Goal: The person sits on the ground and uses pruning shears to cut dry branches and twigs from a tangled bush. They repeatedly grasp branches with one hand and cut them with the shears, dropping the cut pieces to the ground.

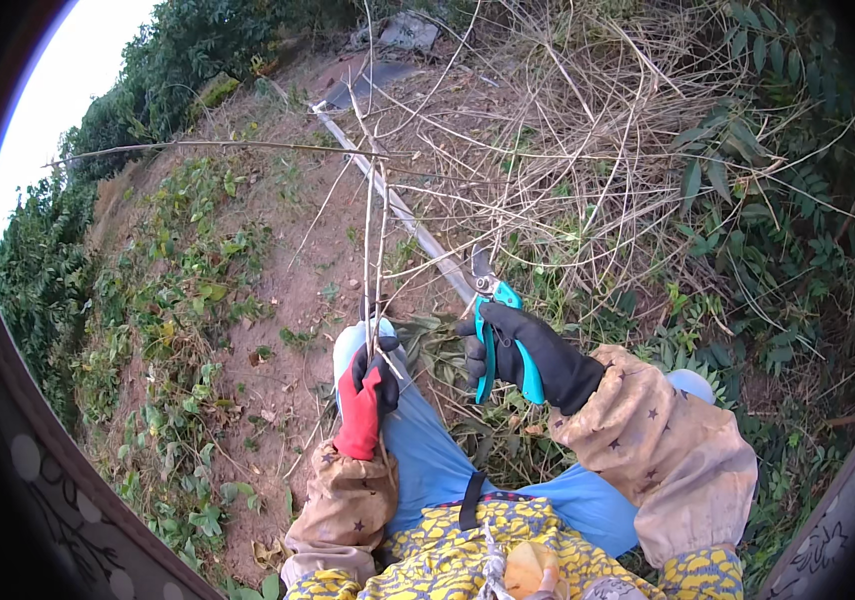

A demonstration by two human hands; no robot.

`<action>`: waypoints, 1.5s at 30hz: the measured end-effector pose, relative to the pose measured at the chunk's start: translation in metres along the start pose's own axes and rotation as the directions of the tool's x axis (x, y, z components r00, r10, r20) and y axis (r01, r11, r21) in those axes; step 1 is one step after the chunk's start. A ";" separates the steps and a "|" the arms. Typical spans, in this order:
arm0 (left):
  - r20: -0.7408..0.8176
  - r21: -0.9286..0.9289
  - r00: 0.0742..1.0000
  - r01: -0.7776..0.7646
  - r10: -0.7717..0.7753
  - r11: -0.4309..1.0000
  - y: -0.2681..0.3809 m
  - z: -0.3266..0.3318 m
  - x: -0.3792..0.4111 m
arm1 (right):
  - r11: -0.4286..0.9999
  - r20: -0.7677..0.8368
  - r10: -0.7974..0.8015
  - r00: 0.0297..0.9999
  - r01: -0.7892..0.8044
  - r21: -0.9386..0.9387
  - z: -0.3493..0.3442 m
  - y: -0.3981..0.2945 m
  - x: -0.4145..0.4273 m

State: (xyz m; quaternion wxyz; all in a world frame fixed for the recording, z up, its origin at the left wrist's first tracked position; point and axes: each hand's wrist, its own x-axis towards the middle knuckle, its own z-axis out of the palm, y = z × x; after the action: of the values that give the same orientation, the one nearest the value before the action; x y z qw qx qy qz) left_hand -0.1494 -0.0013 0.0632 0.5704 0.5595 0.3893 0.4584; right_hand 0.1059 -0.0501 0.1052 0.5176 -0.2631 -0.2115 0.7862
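My left hand, in a red and black work glove, grips the lower ends of a few thin bare branches. They rise away from me and fork into long side twigs. My right hand, in a black glove, is wrapped around teal-handled pruning shears. Their dark blade points away from me, to the right of the branches and apart from the stems in my left hand. Both hands are over my lap, and the palms are hidden.
A pale pole lies slantwise on the bare soil. Cut dry stems are heaped at the far right. Low leafy plants grow on the left, with denser green foliage at right. A dark flat sheet lies farther off.
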 end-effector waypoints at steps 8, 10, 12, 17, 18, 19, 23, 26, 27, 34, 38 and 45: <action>-0.041 0.031 0.999 -0.034 0.035 0.999 -0.003 -0.013 0.002 | 0.944 -0.241 -0.042 0.970 -0.041 -0.328 -0.001 -0.001 -0.015; -0.025 0.041 0.998 -0.064 0.065 0.997 -0.009 -0.024 0.004 | 0.880 -0.332 -0.125 0.935 -0.050 -0.472 -0.008 -0.001 -0.015; -0.004 -0.040 1.000 -0.031 0.031 0.999 -0.005 -0.024 0.001 | 0.847 -0.309 -0.265 0.913 0.067 -0.528 -0.010 -0.005 -0.019; -0.001 0.046 1.000 0.006 -0.006 0.999 -0.003 -0.026 -0.004 | 0.350 -0.129 -0.651 0.748 0.144 -0.926 -0.048 -0.012 -0.018; 0.004 0.063 1.000 0.002 -0.002 0.998 -0.004 -0.031 -0.005 | 0.253 -0.118 -0.654 0.747 0.069 -0.965 -0.038 -0.017 -0.022; 0.010 0.079 1.000 -0.003 0.002 0.997 -0.005 -0.034 -0.006 | 0.235 -0.115 -0.662 0.740 0.060 -0.970 -0.035 -0.018 -0.023; 0.023 0.070 0.999 0.026 -0.028 0.997 0.000 -0.034 -0.009 | 0.220 -0.140 -0.652 0.745 0.010 -0.975 -0.027 -0.025 -0.023; 0.079 0.055 0.997 0.017 -0.022 0.998 0.000 -0.036 -0.009 | 0.237 -0.159 -0.652 0.741 0.001 -0.971 -0.026 -0.028 -0.019; 0.085 0.060 0.996 0.019 -0.024 0.998 0.001 -0.037 -0.009 | 0.254 -0.172 -0.649 0.741 -0.002 -0.967 -0.024 -0.029 -0.018; 0.054 0.044 0.998 0.039 -0.042 0.998 0.001 -0.034 -0.008 | 0.515 -0.196 -0.616 0.763 0.202 -0.833 -0.023 -0.028 -0.009; 0.005 0.017 1.000 0.030 -0.030 0.999 -0.003 -0.039 -0.007 | 0.708 -0.304 -0.458 0.835 0.136 -0.693 -0.011 -0.029 -0.017; 0.013 -0.018 0.999 0.043 -0.043 0.999 -0.003 -0.027 0.001 | 0.068 -0.144 -0.361 0.921 -0.128 -0.989 -0.020 -0.001 -0.018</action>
State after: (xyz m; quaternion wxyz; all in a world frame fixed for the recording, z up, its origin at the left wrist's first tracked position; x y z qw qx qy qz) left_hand -0.1746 0.0070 0.0579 0.5876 0.5487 0.3932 0.4461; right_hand 0.1251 -0.0646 0.0941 0.2911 -0.6615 -0.6110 0.3232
